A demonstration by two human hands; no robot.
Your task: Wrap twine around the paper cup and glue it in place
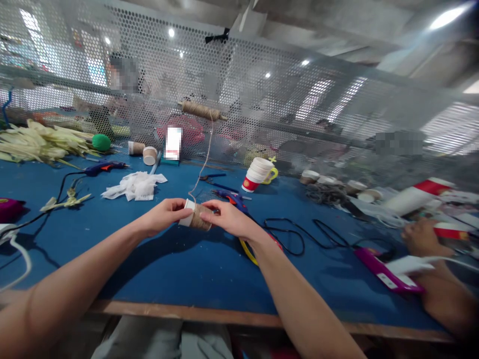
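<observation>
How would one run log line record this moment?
cup: partly twine-wrapped; left hand: holds white end; right hand: holds wrapped part; twine: runs to spool

Your left forearm, bare, slants up from lower left; your right forearm, also bare, from lower right, the two converging. Left hand pinching, thumb on the near side, fingers curled beyond. Right hand mirrors it, thumb pointing left. Hands level, near each other, just apart.
</observation>
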